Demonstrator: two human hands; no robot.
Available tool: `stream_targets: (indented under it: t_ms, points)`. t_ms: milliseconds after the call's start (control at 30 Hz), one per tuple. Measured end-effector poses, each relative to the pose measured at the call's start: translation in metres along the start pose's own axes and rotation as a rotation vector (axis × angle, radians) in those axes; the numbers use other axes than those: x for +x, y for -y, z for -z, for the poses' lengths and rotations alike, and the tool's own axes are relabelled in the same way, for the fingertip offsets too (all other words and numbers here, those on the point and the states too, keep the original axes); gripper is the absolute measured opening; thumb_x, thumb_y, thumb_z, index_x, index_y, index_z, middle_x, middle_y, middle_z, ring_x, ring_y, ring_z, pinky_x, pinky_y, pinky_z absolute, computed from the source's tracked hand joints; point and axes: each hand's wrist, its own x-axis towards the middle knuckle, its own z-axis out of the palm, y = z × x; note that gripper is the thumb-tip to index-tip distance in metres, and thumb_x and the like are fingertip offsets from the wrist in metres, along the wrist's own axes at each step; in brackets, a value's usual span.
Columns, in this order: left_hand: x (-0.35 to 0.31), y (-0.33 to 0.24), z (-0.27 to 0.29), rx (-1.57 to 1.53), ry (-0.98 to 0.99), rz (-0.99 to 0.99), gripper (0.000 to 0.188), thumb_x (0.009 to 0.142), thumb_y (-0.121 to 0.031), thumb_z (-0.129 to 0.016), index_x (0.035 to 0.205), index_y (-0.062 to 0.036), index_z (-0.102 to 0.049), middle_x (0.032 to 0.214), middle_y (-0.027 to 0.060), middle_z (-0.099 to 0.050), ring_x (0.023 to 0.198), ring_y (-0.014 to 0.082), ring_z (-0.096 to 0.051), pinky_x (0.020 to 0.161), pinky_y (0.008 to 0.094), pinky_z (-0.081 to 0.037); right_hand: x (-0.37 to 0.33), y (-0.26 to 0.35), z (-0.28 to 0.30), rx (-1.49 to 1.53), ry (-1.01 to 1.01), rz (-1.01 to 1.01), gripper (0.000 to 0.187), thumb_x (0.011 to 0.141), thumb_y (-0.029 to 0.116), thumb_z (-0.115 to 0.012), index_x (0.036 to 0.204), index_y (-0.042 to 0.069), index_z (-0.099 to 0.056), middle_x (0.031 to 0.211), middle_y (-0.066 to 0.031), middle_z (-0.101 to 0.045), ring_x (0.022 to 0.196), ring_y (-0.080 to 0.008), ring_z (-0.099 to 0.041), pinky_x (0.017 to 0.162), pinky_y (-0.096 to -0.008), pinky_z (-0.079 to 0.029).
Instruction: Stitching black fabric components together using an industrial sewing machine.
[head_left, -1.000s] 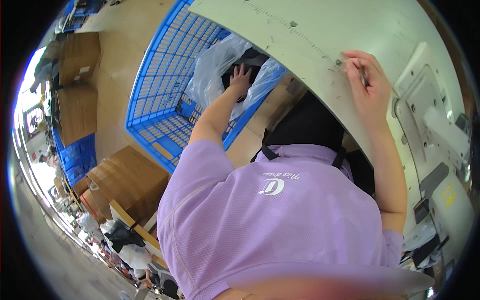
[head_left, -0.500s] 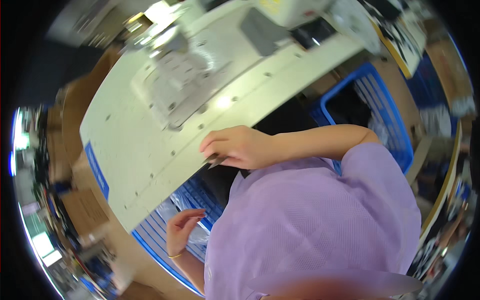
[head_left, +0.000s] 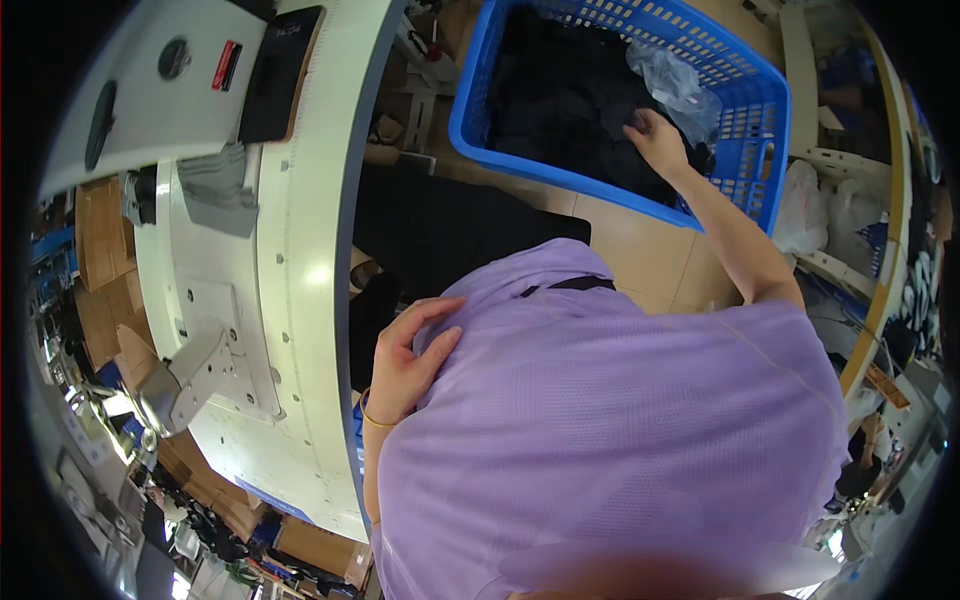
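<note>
My right hand [head_left: 660, 145] reaches into a blue plastic basket [head_left: 560, 172] at the upper right. Its fingers are curled together in a pinch on the black cloth [head_left: 570, 95] heaped inside; the fingertips are partly lost against the dark fabric. Beside that hand lies a crumpled clear plastic bag [head_left: 675, 85]. My left hand [head_left: 410, 360] is held near the front of my purple shirt [head_left: 600, 400], thumb and fingers apart, with nothing in it. A thin yellow bangle [head_left: 372, 412] circles the left wrist.
To the left stands a pale sewing-machine table [head_left: 315, 330] with its machine [head_left: 150, 80] on it. A dark phone [head_left: 282, 75] lies by the machine. Plastic bags [head_left: 830, 215] and a yellow-edged shelf [head_left: 895, 240] are at the right.
The view has swung to the right. My right hand has left the table edge for the basket; the small metal tool it held no longer shows. My left hand has come up to my shirt.
</note>
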Motion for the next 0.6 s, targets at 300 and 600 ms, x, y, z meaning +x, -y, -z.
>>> stream_targets:
  t_ms: [300,600]
  points:
    - [0.029,-0.003,0.001,-0.194,-0.241,0.221,0.024,0.091,-0.003,-0.063,0.115,0.0017,-0.064,0.113,0.0109,-0.068,0.104,0.0162,-0.064,0.095,0.0268,-0.047,0.044,0.029,-0.091,-0.071,0.3,0.153,0.06,0.078,0.045,-0.074,0.121,0.006,-0.06,0.121,-0.015,-0.063,0.112,-0.0322,-0.061,0.091,-0.041,-0.05]
    - [0.042,0.009,0.002,-0.169,-0.269,0.249,0.022,0.094,-0.004,-0.061,0.115,0.0016,-0.063,0.113,0.0104,-0.068,0.101,0.0128,-0.063,0.091,0.0242,-0.047,0.072,0.048,-0.136,-0.135,0.382,0.434,0.072,0.079,0.035,-0.074,0.138,0.009,-0.044,0.129,-0.0156,-0.057,0.115,-0.034,-0.058,0.096,-0.0418,-0.049]
